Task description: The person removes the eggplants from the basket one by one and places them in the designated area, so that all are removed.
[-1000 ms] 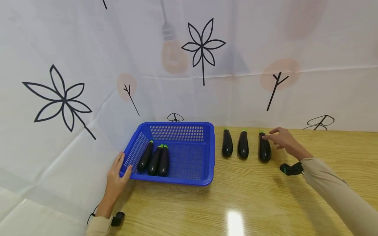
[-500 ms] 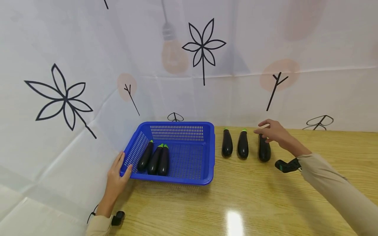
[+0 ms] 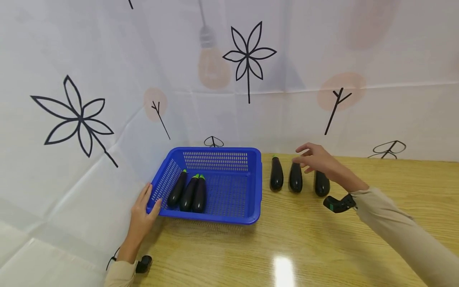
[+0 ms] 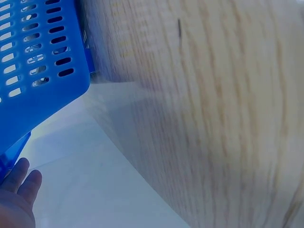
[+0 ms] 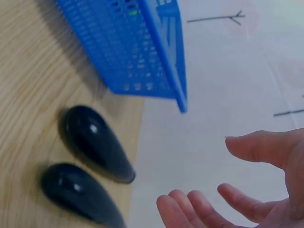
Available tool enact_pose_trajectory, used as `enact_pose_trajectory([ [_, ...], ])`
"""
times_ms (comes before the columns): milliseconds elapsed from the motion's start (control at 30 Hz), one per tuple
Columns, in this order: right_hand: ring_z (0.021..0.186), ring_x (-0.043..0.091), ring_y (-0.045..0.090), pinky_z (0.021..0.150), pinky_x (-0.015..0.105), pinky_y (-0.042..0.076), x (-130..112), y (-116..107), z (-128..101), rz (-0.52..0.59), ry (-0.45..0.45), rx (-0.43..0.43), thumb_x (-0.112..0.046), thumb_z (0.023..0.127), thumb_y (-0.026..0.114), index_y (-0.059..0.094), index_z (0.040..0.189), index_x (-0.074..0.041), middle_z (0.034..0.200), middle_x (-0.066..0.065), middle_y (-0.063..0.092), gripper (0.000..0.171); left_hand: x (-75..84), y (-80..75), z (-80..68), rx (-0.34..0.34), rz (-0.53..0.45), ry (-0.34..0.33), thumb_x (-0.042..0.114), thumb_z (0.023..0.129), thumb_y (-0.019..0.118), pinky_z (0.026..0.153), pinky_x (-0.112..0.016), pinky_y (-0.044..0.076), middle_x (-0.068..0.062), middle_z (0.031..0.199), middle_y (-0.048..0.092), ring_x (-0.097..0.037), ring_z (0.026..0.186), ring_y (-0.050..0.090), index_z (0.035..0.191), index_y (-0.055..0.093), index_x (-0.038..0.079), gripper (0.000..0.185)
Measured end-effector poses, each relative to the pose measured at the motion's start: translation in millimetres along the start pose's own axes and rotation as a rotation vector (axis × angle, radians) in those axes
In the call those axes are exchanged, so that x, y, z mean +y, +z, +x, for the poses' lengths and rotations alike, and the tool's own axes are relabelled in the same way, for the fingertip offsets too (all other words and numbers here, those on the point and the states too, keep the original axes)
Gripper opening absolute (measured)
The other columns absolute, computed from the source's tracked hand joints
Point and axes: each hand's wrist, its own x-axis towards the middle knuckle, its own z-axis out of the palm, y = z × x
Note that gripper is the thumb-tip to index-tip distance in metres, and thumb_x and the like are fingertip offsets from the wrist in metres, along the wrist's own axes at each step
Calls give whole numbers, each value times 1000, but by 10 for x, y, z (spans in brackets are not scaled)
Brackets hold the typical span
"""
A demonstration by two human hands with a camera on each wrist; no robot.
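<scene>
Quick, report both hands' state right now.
Left hand: open, touching the blue basket at its corner.
Right hand: open, holding nothing.

A booth-like place: printed cloth [image 3: 287, 119] screens 2 sides of the table [image 3: 222, 255].

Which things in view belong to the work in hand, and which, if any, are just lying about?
Seem part of the work:
blue basket
three basketed eggplants
three loose eggplants, in a row beside the basket

Seem only surroundings, none lying loose:
wooden table
white printed cloth behind
black devices, worn on the wrists
</scene>
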Motion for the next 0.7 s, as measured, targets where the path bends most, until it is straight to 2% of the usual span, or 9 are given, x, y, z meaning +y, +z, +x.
enact_pose_trajectory([
  [233,89,24,60,80,45,53,-206,135,31,25,-33,-34,-25,94,58,35,136,7,126,31,46,57,-11,-14,-10,2,5,-2,15,90,62,95,-64,34,-19,148,33,-44,131,34,143,36,-3,62],
  [400,95,30,60,81,44,53,-342,232,57,35,-37,-52,-26,93,60,38,134,6,124,30,48,56,-20,-12,-11,6,13,1,15,90,62,96,-63,34,-19,148,33,-43,131,34,143,36,-2,62],
  [567,91,26,61,76,39,54,-424,322,105,65,-53,-73,-24,93,60,38,133,7,121,29,50,54,-9,-3,-8,8,11,6,15,90,63,97,-63,33,-19,148,34,-43,131,34,143,37,-3,62],
  [700,86,23,61,76,40,54,-466,397,148,93,-66,-89,-21,93,59,38,132,7,121,28,50,52,-1,8,-6,8,7,7,15,89,63,97,-63,33,-19,148,34,-43,131,34,143,37,-3,62],
])
